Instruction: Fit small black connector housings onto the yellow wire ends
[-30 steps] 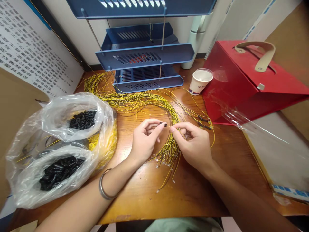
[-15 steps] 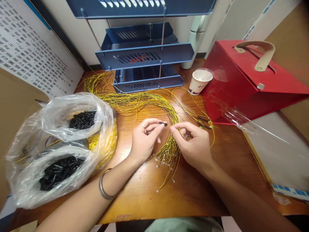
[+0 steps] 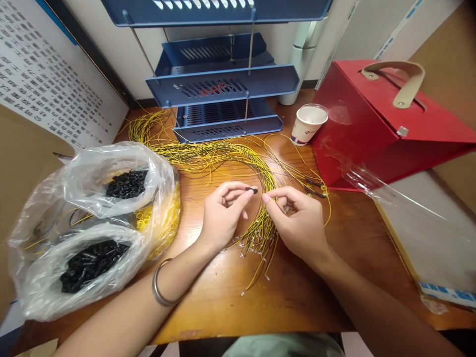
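Between the thumb and forefinger of my left hand (image 3: 225,213) is a small black part (image 3: 252,190), its exact kind too small to make out. Just to its right, my right hand (image 3: 297,220) pinches a thin wire (image 3: 261,195); its end points toward the black part, and I cannot tell if it is inside. Below and behind both hands runs a thick bundle of yellow and black wires (image 3: 223,151), curving down to small metal-tipped ends (image 3: 256,243). Several wires with black fittings (image 3: 314,187) lie to the right of my right hand.
Left of my hands stand clear plastic bags (image 3: 156,163) holding small black parts (image 3: 92,263) and yellow rings (image 3: 163,223). A blue tray rack (image 3: 226,133) is behind, with a paper cup (image 3: 308,126) and red box (image 3: 372,129) at the right.
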`<state>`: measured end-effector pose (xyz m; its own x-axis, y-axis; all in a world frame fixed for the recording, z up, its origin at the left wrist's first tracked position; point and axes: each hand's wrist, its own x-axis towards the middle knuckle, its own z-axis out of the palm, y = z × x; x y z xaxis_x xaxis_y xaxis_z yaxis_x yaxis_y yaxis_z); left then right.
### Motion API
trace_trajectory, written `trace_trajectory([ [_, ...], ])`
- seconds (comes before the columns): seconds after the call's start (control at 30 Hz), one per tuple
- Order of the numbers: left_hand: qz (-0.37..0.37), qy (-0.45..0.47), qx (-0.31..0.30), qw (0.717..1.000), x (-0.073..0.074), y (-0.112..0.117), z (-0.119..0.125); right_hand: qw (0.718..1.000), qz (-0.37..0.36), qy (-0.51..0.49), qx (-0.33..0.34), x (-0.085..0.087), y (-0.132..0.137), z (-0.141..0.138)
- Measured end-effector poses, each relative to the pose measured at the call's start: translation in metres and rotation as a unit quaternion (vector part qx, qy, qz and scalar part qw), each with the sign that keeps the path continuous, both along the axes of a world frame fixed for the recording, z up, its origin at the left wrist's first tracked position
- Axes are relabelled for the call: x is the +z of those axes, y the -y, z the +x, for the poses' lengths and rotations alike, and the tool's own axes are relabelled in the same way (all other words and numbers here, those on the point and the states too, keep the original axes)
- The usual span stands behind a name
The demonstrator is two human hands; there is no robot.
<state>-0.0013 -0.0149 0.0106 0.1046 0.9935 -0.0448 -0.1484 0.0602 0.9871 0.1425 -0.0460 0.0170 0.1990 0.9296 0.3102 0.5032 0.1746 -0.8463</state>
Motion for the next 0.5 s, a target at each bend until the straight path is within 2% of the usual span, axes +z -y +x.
trace_trajectory([
  [0.5,0.024,-0.038,0.02,0.999,0.0002,0.002,0.0014,1.0,-0.014,0.006,0.008,-0.0003,-0.0003,-0.0004],
])
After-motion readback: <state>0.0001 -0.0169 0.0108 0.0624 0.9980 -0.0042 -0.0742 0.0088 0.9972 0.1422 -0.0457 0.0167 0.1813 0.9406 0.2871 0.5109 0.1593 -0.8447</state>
